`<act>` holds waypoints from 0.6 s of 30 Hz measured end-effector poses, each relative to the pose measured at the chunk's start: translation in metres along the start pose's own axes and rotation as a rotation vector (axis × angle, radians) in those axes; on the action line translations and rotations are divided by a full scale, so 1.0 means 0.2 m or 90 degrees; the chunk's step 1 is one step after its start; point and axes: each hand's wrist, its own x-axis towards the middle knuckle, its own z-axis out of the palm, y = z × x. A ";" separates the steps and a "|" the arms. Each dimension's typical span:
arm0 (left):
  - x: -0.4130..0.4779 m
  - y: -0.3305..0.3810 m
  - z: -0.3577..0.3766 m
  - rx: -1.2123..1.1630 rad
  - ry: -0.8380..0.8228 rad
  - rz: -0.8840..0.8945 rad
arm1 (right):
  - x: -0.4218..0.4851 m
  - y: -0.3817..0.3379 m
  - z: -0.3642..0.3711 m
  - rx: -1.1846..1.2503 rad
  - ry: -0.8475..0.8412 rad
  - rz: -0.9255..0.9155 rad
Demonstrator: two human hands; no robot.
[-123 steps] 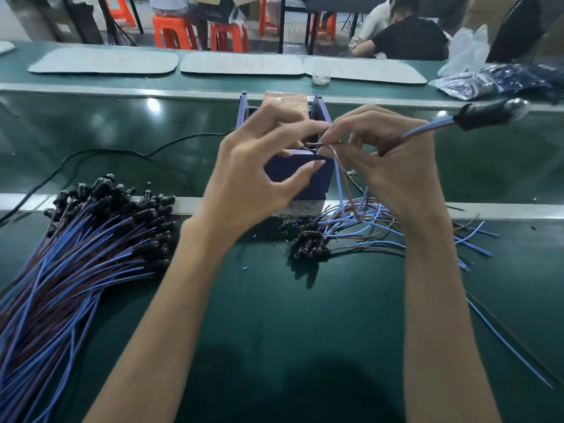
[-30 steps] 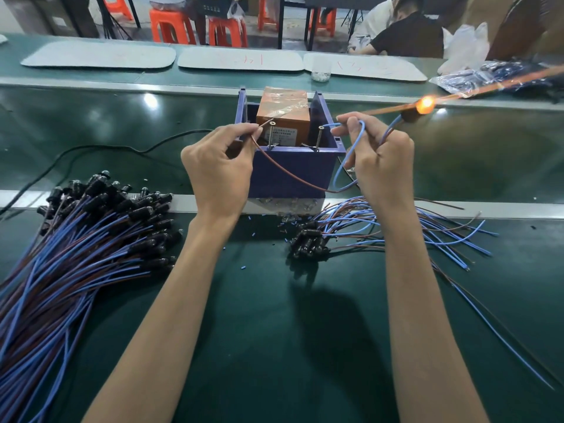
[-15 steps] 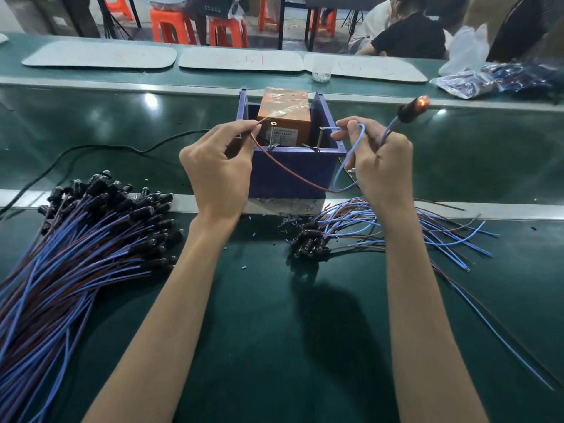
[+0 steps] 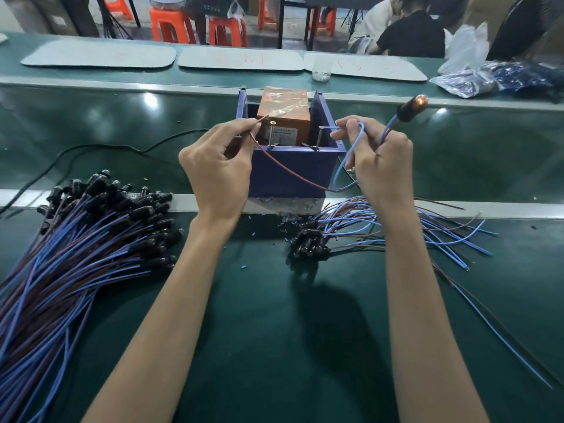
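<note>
1. The green bench point(image 4: 274, 346) fills the view, crossed side to side by a pale metal strip point(image 4: 503, 206)
2. A blue box point(image 4: 290, 172) stands on that strip at the middle
3. A large bundle point(image 4: 76, 254) of blue and brown leads with black lamp heads lies at the left
4. A smaller pile point(image 4: 308, 244) lies right of centre, its leads fanning rightward
5. A black cable point(image 4: 91, 147) runs in from the left
6. Small blue scraps point(image 4: 243, 266), possibly insulation, lie near the box
7. At the far side lie grey mats point(image 4: 100, 54), a clear cup point(image 4: 321, 75) and plastic bags point(image 4: 470, 82)
</note>
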 end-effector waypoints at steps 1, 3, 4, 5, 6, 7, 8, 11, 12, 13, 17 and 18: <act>0.00 0.00 0.00 -0.008 -0.002 0.002 | 0.00 0.00 0.00 -0.001 -0.001 0.000; 0.00 0.00 0.00 -0.003 -0.015 0.004 | 0.00 0.00 0.00 0.004 -0.003 0.001; 0.00 -0.01 0.01 0.011 -0.022 0.003 | 0.00 0.00 0.00 0.010 -0.004 0.004; -0.01 -0.01 0.01 0.026 -0.026 0.001 | 0.00 -0.01 -0.01 0.013 -0.004 0.005; -0.01 -0.02 0.01 0.034 -0.027 -0.002 | 0.00 -0.01 -0.01 0.008 -0.004 0.003; -0.01 -0.02 0.01 0.036 -0.027 -0.006 | 0.00 0.00 -0.01 0.002 -0.003 0.000; -0.01 -0.02 0.01 0.035 -0.025 -0.006 | 0.00 0.00 -0.01 0.001 -0.003 -0.001; 0.00 -0.02 0.01 0.043 -0.012 0.014 | 0.01 0.00 0.00 -0.002 0.000 0.005; 0.00 -0.01 0.01 0.045 -0.012 0.015 | 0.01 0.00 0.00 -0.007 0.000 0.005; 0.00 -0.01 0.01 0.047 -0.017 0.012 | 0.01 0.01 0.00 -0.007 0.000 0.004; -0.01 -0.01 0.00 0.052 -0.035 -0.001 | 0.00 0.01 0.00 0.002 -0.005 -0.007; -0.01 -0.01 0.00 0.050 -0.037 -0.003 | 0.00 0.01 0.00 0.000 -0.004 -0.007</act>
